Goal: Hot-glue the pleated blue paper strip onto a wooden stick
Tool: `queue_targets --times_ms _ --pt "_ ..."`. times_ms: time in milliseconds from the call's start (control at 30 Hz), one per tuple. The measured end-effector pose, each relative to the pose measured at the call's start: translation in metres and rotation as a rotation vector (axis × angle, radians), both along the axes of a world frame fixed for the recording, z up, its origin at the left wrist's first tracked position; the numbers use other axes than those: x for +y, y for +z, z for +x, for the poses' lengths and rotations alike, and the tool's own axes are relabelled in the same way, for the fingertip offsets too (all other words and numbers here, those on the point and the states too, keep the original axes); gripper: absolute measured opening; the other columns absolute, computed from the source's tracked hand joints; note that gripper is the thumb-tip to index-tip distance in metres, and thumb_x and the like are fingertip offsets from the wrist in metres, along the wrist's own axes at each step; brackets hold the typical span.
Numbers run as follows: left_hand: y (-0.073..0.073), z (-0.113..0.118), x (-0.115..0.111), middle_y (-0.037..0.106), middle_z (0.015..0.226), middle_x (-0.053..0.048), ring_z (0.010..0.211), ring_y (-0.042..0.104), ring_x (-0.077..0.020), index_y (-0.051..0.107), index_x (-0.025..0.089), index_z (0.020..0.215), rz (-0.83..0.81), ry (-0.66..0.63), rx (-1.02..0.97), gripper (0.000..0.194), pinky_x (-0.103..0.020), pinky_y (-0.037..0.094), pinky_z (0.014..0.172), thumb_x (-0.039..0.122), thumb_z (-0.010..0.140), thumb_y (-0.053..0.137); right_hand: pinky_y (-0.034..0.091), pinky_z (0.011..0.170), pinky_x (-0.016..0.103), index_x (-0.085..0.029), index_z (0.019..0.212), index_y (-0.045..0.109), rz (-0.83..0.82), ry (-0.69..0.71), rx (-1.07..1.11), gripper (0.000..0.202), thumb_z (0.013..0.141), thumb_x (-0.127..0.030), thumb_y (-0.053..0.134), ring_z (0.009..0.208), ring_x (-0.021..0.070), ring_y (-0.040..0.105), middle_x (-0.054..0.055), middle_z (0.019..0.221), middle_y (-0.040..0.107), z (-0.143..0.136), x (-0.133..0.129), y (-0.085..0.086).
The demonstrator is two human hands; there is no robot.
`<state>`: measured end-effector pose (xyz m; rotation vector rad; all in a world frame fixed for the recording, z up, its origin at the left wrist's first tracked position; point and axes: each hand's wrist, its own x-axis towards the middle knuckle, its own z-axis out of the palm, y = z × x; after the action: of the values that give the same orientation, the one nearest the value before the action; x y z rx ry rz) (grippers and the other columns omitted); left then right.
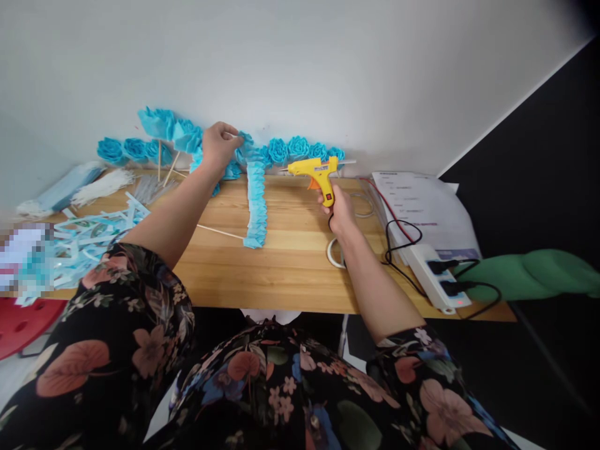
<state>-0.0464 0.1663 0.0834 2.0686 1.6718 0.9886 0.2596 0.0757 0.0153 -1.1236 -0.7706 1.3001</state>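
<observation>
My left hand pinches the top end of a ruffled light blue paper strip, raised near the wall. The strip hangs down to the wooden table, and its lower end rests beside a thin white stick. My right hand is wrapped round the handle of a yellow glue gun. The gun's nozzle points left, toward the strip, without touching it. Several blue paper flowers stand in a row along the wall behind both hands.
Cut paper strips and white bundles cover the table's left side. A tape roll lies by my right forearm. At right are papers, a power strip with black cables, and a green object.
</observation>
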Motion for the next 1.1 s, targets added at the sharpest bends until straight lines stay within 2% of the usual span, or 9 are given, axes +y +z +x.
queue_targets --times_ms 100,167,267,367,500,600,867,967,1100 --pt "-0.001 0.007 -0.003 0.042 0.056 0.009 0.063 0.044 -0.0109 0.054 0.023 0.079 0.038 0.201 -0.33 0.022 -0.032 0.032 0.061 0.031 0.087 0.073 0.024 0.035 0.016 -0.018 0.075 0.067 0.004 0.001 -0.004 0.034 0.103 -0.038 0.062 0.04 0.0039 0.044 -0.002 0.058 0.066 0.0 0.0 0.0" --pt "0.0 0.011 -0.005 0.048 0.059 0.008 0.059 0.045 -0.0123 0.062 0.024 0.086 0.018 0.198 -0.402 0.011 -0.033 0.033 0.058 0.019 0.082 0.071 0.024 0.035 0.016 -0.018 0.075 0.068 0.01 0.0 -0.005 0.034 0.103 -0.037 0.061 0.042 0.0039 0.046 -0.002 0.059 0.067 0.0 0.0 0.0" --pt "0.006 0.013 -0.009 0.051 0.062 0.009 0.061 0.045 -0.0104 0.068 0.02 0.098 -0.037 0.189 -0.388 0.015 -0.03 0.036 0.061 0.011 0.089 0.06 0.024 0.035 0.015 -0.017 0.075 0.069 0.009 0.002 0.001 0.035 0.105 -0.032 0.058 0.042 0.0039 0.046 -0.001 0.059 0.067 -0.001 -0.001 0.002" --pt "0.014 0.014 -0.01 0.054 0.063 0.011 0.068 0.045 -0.0069 0.069 0.015 0.098 -0.006 0.204 -0.331 0.011 -0.026 0.038 0.068 0.007 0.095 0.061 0.023 0.035 0.015 -0.017 0.075 0.07 0.004 0.0 0.0 0.036 0.106 -0.03 0.055 0.04 0.0037 0.043 -0.002 0.057 0.066 -0.001 -0.002 0.003" --pt "0.022 0.017 -0.007 0.057 0.062 0.011 0.069 0.046 -0.0068 0.068 0.014 0.075 0.122 0.286 -0.312 0.019 -0.026 0.036 0.069 0.0 0.085 0.076 0.023 0.035 0.015 -0.017 0.075 0.07 0.001 -0.002 -0.001 0.037 0.106 -0.029 0.054 0.04 0.0033 0.043 -0.002 0.058 0.066 -0.001 -0.002 0.004" --pt "0.025 0.018 -0.003 0.058 0.062 0.01 0.069 0.048 -0.0077 0.066 0.015 0.067 0.157 0.294 -0.3 0.026 -0.027 0.036 0.07 -0.001 0.079 0.081 0.023 0.036 0.015 -0.017 0.074 0.07 0.004 0.002 -0.01 0.036 0.106 -0.029 0.055 0.04 0.0032 0.043 -0.002 0.058 0.066 -0.002 -0.002 0.003" --pt "0.036 0.032 -0.015 0.057 0.062 0.007 0.065 0.052 -0.0093 0.066 0.017 0.072 -0.006 0.259 -0.584 0.024 -0.027 0.039 0.064 0.001 0.091 0.067 0.023 0.034 0.016 -0.019 0.075 0.065 0.015 -0.003 0.002 0.039 0.101 -0.048 0.067 0.039 0.0037 0.042 -0.003 0.056 0.064 -0.002 -0.002 0.003" --pt "0.038 0.034 -0.018 0.062 0.065 0.007 0.066 0.052 -0.0093 0.068 0.017 0.076 -0.036 0.262 -0.579 0.021 -0.028 0.038 0.065 0.003 0.092 0.064 0.023 0.034 0.016 -0.019 0.075 0.065 0.009 -0.005 0.005 0.039 0.101 -0.049 0.067 0.039 0.0037 0.042 -0.003 0.057 0.065 -0.002 -0.003 0.005" --pt "0.034 0.031 -0.011 0.059 0.061 0.01 0.061 0.048 -0.007 0.064 0.018 0.075 0.025 0.248 -0.505 0.023 -0.026 0.037 0.063 0.0 0.089 0.065 0.024 0.034 0.016 -0.019 0.075 0.065 0.009 0.004 -0.001 0.039 0.101 -0.048 0.067 0.041 0.0041 0.044 -0.003 0.057 0.064 -0.002 -0.005 0.007"
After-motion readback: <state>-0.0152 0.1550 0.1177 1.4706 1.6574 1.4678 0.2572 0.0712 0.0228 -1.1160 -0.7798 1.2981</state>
